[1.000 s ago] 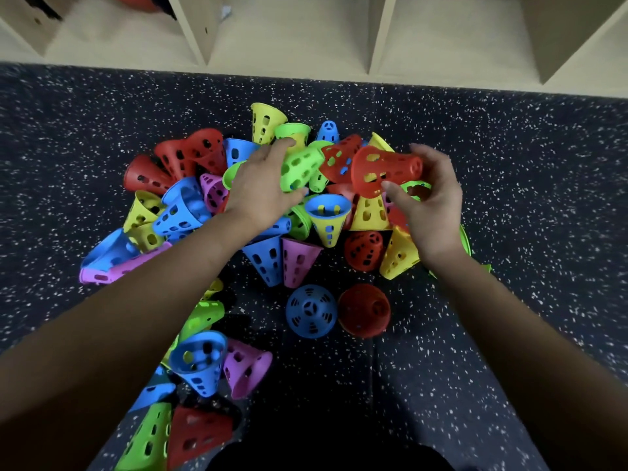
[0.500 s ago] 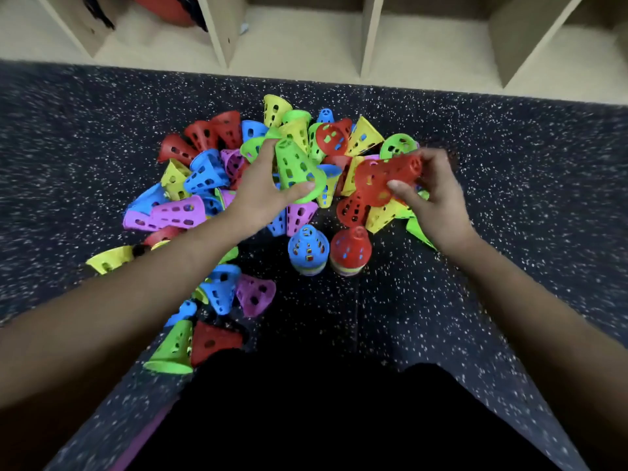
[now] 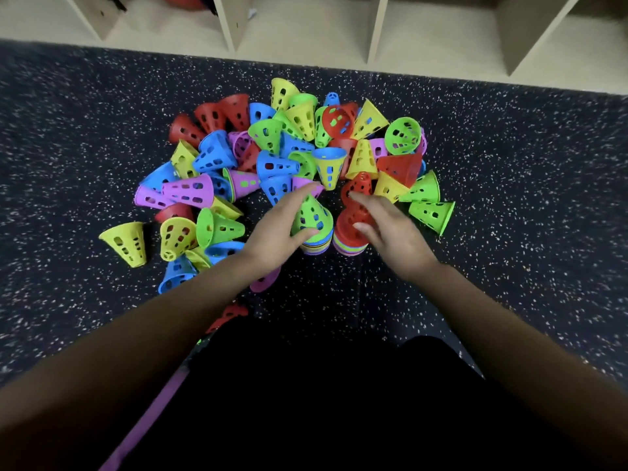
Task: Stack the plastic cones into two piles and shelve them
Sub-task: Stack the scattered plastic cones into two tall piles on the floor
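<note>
Two upright stacks of perforated plastic cones stand side by side on the dark speckled floor in front of me. My left hand [image 3: 278, 229] grips a green cone [image 3: 312, 214] sitting on top of the left stack [image 3: 316, 248]. My right hand [image 3: 387, 229] grips a red cone [image 3: 355, 198] on top of the right stack [image 3: 348, 248]. Behind and to the left lies a heap of loose cones [image 3: 272, 151] in red, blue, green, yellow and purple, most lying on their sides.
A wooden shelf unit [image 3: 373, 28] with open low compartments runs along the far edge of the floor. A stray yellow cone [image 3: 125, 243] lies at the left, green cones [image 3: 431, 212] at the right. My dark-clothed legs fill the lower middle.
Both hands came down from the heap toward me. The green cone now sits on the left stack, over the blue one, and the red cone sits on the right stack.
</note>
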